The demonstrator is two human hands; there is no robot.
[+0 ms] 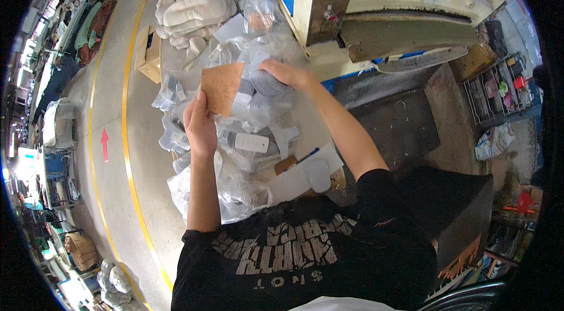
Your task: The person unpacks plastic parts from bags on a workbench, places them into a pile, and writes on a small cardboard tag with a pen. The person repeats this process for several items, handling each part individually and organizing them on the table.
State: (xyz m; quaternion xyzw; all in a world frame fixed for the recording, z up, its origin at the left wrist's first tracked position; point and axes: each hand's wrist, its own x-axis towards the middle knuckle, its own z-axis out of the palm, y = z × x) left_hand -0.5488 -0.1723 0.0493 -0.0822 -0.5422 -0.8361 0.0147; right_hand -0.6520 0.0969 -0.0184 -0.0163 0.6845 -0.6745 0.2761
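Observation:
My left hand (200, 120) pinches the lower left edge of a brown card (222, 89) with handwriting on it, held up over the table. To its right, my right hand (284, 73) grips a stack of thin grey pieces (265, 83) at its upper right edge. Clear plastic bags (258, 111) lie around and under the stack. Nearer to me, a white tag-shaped plate (252, 142) with a small hole rests on bagged grey pieces.
Cream, sole-shaped pads (200, 2) are heaped at the table's far end. A white board (305, 176) with a blue pen (308, 155) and a rounded grey piece lies near my body. A machine (329, 5) stands at the far right. Left of the table runs a yellow-lined floor (117, 135).

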